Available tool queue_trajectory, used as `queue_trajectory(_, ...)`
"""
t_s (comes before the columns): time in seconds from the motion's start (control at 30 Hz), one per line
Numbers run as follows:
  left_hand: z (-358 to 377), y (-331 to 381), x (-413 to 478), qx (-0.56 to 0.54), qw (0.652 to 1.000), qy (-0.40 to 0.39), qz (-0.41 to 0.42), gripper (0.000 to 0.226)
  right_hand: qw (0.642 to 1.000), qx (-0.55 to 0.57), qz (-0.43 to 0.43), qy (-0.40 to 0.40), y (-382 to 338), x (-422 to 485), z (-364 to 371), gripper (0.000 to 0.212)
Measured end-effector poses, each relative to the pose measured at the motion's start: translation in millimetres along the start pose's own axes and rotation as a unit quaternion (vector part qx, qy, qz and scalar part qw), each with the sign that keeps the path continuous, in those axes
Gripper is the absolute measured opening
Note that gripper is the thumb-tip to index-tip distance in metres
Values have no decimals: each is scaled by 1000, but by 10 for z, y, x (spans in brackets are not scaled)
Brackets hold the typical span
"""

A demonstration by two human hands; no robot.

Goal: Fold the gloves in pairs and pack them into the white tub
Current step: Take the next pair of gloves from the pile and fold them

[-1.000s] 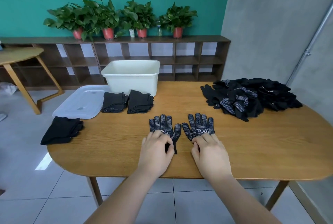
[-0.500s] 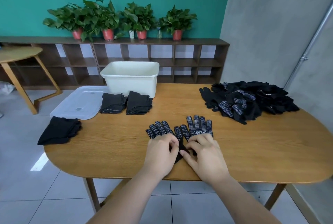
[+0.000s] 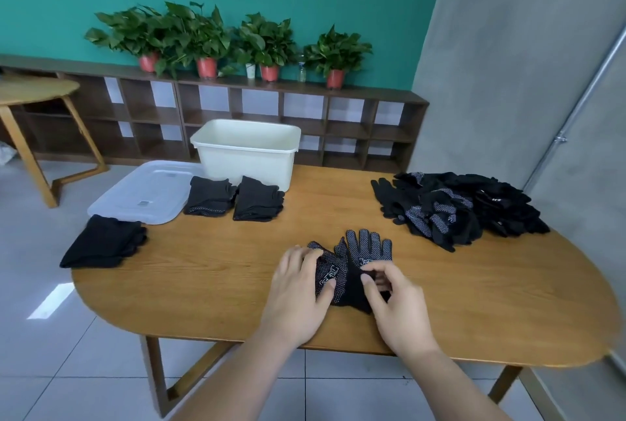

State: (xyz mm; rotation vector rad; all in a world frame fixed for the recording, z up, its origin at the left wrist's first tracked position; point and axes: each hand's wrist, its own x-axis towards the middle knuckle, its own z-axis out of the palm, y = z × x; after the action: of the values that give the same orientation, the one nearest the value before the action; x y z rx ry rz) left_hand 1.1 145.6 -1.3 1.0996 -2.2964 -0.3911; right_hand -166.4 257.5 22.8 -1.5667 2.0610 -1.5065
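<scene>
**Pairing before the fold**

The left hand (image 3: 301, 281) is laid flat on the tilted glove (image 3: 330, 273); the cuff of the upright glove (image 3: 369, 248) is pinched by the right hand (image 3: 396, 302) (the cuffs overlap near the front edge of the table (image 3: 474, 302)); the pairing step is judged in hand; next, one glove must be laid squarely on the other and folded; the white tub (image 3: 247, 156) stands well behind, just beyond two folded pairs (image 3: 206, 197).

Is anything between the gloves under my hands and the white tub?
Two folded glove stacks lie just before the white tub's near wall; the right stack sits roughly on the gloves' path. Both are low, so lifting over should clear them.
</scene>
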Motion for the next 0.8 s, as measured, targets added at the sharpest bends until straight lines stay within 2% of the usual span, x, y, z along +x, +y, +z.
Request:
queue_trajectory(0.27,-18,35,1,23,1000,-16,-8,61,991,-52,-115,-45,-638,368,-622,24)
queue_trajectory(0.43,-25,61,-5,38,999,-29,11,59,991,-60,-80,-87,-685,789,-930,28)
queue_trajectory(0.5,-31,87,-17,50,998,-29,35,56,990,-94,-79,-74,-644,960,-988,26)
queue_trajectory(0.6,-32,117,-38,72,994,-35,76,54,990,-95,-99,-11,-639,1149,-1050,18)
queue_trajectory(0.7,-6,117,-39,87,989,-44,110,55,980,-110,-156,55,-668,1203,-1065,14)
queue_trajectory(0.8,19,106,-27,89,985,-43,143,50,963,-153,-220,39,-527,1116,-897,18)
